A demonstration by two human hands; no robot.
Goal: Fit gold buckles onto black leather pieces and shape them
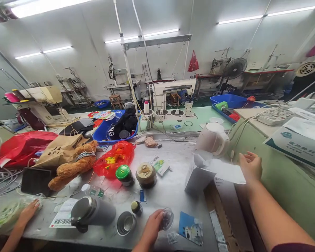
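My left hand (154, 224) is closed on a small clear round container (167, 219) just above the front of the metal table. A blue picture card (190, 227) lies to its right, a steel cup (126, 223) and a small dark bottle with a yellowish cap (137, 208) to its left. My right hand (251, 166) is at the right, fingers apart and slightly curled, with nothing visible in it. Beside it are an opened white box (200, 176) with a raised flap and a long brown carton (220, 213). Whether that hand touches the flap I cannot tell.
Another person's hand (29, 211) rests by a bag of greens (6, 213) at the left. A grey thermos (93, 211), a green-lidded jar (124, 175), a brown jar (146, 176), a teddy bear (73, 166) and a pitcher (211, 139) stand or lie around. Sewing machines (170, 89) are behind.
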